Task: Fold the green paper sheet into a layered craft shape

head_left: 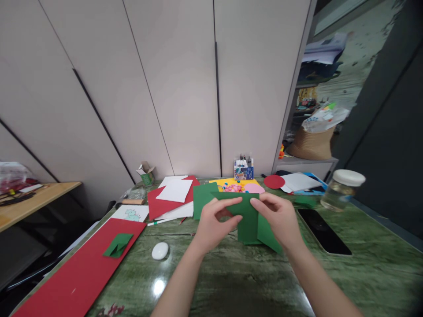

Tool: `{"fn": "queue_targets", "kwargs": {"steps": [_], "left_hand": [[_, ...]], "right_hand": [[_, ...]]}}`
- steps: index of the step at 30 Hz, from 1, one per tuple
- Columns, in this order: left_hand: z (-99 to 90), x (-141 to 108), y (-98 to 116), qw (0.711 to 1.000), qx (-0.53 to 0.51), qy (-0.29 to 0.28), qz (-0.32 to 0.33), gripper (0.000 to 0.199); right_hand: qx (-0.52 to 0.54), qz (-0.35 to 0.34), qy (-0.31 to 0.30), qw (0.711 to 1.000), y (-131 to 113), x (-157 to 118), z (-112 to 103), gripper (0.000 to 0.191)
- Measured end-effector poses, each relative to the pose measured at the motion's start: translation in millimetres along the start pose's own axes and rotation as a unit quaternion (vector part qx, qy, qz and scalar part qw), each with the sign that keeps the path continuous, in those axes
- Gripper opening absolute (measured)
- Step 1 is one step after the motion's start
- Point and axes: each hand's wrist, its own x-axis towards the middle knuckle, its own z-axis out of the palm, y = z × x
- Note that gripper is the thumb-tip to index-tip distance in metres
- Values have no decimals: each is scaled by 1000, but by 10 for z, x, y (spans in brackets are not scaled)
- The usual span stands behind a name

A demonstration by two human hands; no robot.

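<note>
Both hands hold a green paper (248, 222) above the table, its panels folded at angles to one another. My left hand (220, 220) has its thumb and index finger on the paper's left part. At the upper right edge, my right hand (276, 215) pinches it between thumb and fingers. Behind the paper lies another green sheet (202, 198). A small folded green piece (119, 245) rests on a long red sheet (82, 268) at the left.
A white oval object (160, 251) lies left of my hands, a black phone (324, 231) and a lidded jar (343, 191) at the right. White sheets (175, 190), a pen box (243, 169) and a red circle (274, 181) are farther back.
</note>
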Motion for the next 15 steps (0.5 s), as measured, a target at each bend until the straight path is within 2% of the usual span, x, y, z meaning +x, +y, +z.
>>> {"fn": "queue_targets", "kwargs": {"steps": [15], "left_hand": [[-11, 29, -32, 1000, -18, -2, -14, 37]], "right_hand": [[15, -12, 13, 1000, 9, 8, -8, 24]]}}
